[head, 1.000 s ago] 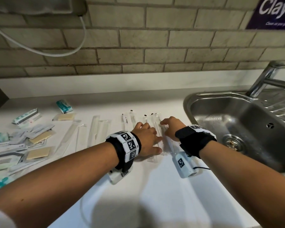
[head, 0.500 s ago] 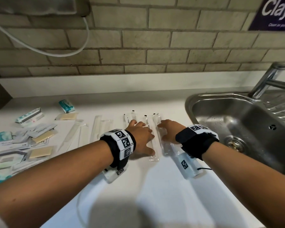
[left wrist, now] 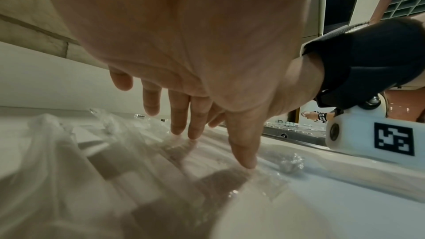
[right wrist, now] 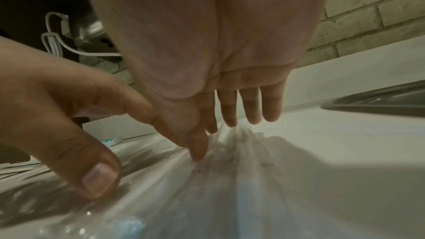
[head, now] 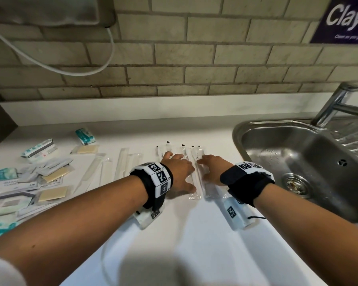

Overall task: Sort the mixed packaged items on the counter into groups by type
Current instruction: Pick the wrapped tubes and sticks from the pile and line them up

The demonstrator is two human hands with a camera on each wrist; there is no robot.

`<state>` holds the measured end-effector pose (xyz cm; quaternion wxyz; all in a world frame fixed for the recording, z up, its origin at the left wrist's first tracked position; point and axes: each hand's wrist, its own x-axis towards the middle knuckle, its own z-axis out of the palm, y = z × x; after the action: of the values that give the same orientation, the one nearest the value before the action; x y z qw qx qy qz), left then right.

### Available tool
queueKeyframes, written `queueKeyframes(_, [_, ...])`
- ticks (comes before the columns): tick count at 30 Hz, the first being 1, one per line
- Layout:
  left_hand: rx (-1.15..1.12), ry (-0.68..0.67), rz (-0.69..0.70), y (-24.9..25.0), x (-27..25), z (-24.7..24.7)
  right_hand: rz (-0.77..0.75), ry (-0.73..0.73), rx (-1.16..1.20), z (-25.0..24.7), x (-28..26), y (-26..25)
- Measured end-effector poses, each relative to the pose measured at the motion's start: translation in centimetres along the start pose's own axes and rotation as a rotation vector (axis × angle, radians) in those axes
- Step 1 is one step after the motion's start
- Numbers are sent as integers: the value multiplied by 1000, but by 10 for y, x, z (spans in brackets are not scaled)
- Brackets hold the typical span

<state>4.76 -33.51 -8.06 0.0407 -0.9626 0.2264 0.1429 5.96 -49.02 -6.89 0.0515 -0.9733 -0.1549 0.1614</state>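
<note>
Several long clear plastic sleeves (head: 196, 172) with white sticks inside lie side by side on the white counter (head: 194, 234), left of the sink. My left hand (head: 179, 173) lies flat on the left ones, fingers straight, thumb tip pressing the plastic (left wrist: 243, 161). My right hand (head: 210, 169) lies flat on the right sleeves (right wrist: 230, 152), fingers straight (right wrist: 253, 108). Neither hand grips anything. Further left lie longer white-wrapped sticks (head: 124, 164), and at the far left a pile of small packets (head: 19, 182): teal, grey and tan ones.
A steel sink (head: 310, 166) with a tap (head: 337, 104) is close on the right. The brick wall (head: 194, 69) backs the counter. A white cable (head: 70, 69) hangs from a wall unit at the top left.
Both hands slid slightly back toward me on the clear sleeves and stay flat on them. The rest of the counter is unchanged.
</note>
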Motion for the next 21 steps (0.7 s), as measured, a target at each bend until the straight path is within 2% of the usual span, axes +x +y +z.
queueKeyframes(7, [-1,27,3,-2,-2,3,-1,36,18,-3,2,-5])
queueKeyframes(9, [-57,78,-8,-3,-5,1,-16,71,42,-5,2,-9])
queueKeyframes(11, [-109,133,-45,-11,-10,-4,-58,98,53,-6,3,-15])
queueKeyframes(13, [-107,130,-109,-24,-16,-9,-107,101,37,-6,2,-23])
queueKeyframes(16, [-101,99,-169,-40,-25,-7,-130,60,-85,-3,1,-35])
queueKeyframes(19, [-104,65,-160,-42,-35,2,-106,-29,-276,0,2,-42])
queueKeyframes(21, [-105,63,-147,-40,-36,7,-106,-55,-303,-1,2,-45])
